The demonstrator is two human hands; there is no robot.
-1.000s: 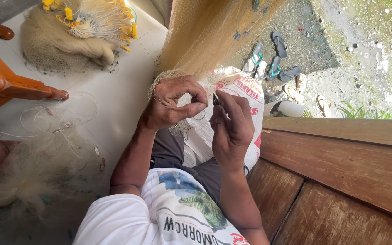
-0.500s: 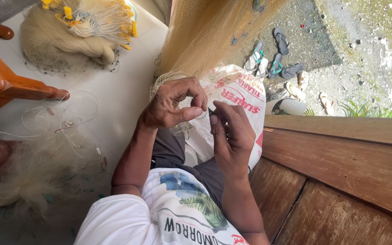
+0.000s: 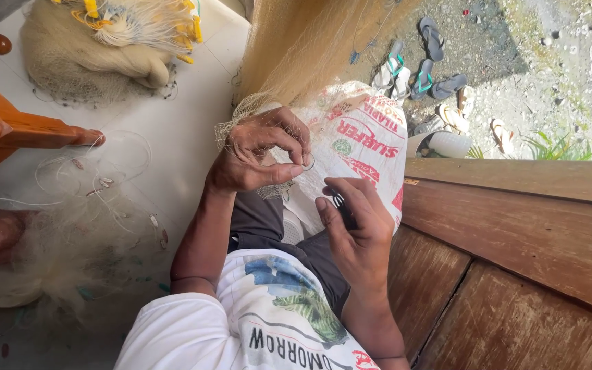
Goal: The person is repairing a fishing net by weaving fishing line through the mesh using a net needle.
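Since a second ago my right hand [image 3: 358,226] dropped lower, clamped on a dark tool [image 3: 342,205]. Left hand [image 3: 258,154] pinches the net [image 3: 296,62] mid-frame, above it.

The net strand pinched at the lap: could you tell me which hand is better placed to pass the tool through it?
Probably the right hand: it holds a small dark tool just below the net, while the left hand is busy pinching the mesh.

Showing fine translucent filament fishing net [image 3: 310,48], glossy woven plastic sack [image 3: 364,137], smooth varnished wooden bench [image 3: 515,233], matt tiled floor [image 3: 173,123], rough gravel [image 3: 549,62]
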